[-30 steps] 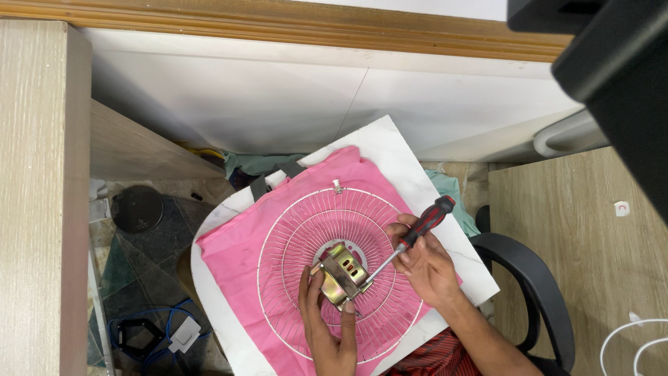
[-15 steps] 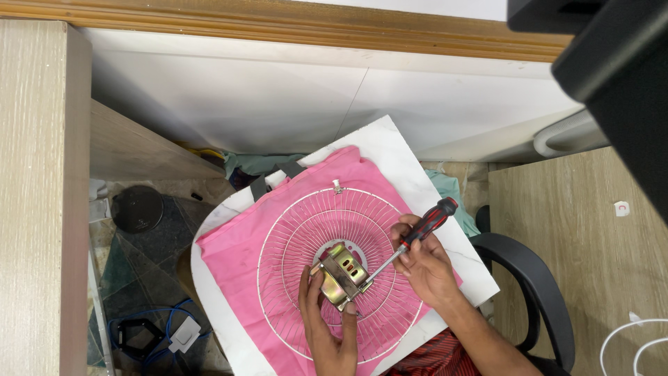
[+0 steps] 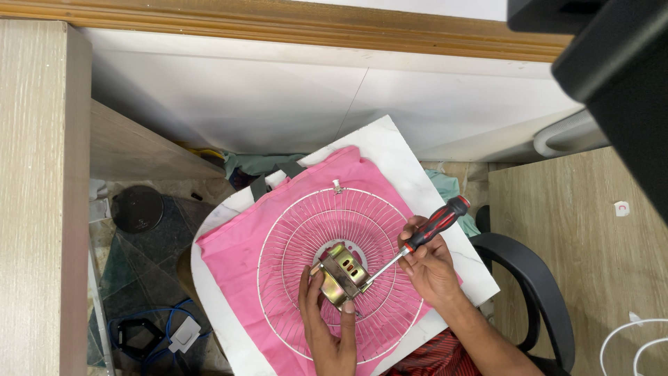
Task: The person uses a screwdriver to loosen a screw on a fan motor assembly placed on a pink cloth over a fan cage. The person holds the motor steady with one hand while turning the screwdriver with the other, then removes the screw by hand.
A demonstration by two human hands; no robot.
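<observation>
A person's left hand (image 3: pixel 327 317) clasps a brass-coloured fan motor (image 3: pixel 342 275) at the hub of a white wire fan guard (image 3: pixel 341 268), its grip clamped on the motor's lower side with fingers curled around it. The guard lies flat on a pink cloth (image 3: pixel 240 261) spread over a white board (image 3: pixel 396 146) serving as the bench. To the right, the right hand (image 3: pixel 428 264) has its grip closed on a red-and-black-handled screwdriver (image 3: pixel 417 240), the shaft slanting down and left so that its tip meets the motor's right edge. Far left, on the patterned floor beside the board, sit a round black lid-like disc (image 3: pixel 138 207), a blue cable (image 3: pixel 149 327) and a small white plug-shaped block (image 3: pixel 184 334). A black chair arm (image 3: pixel 539 278) curves at the right.
</observation>
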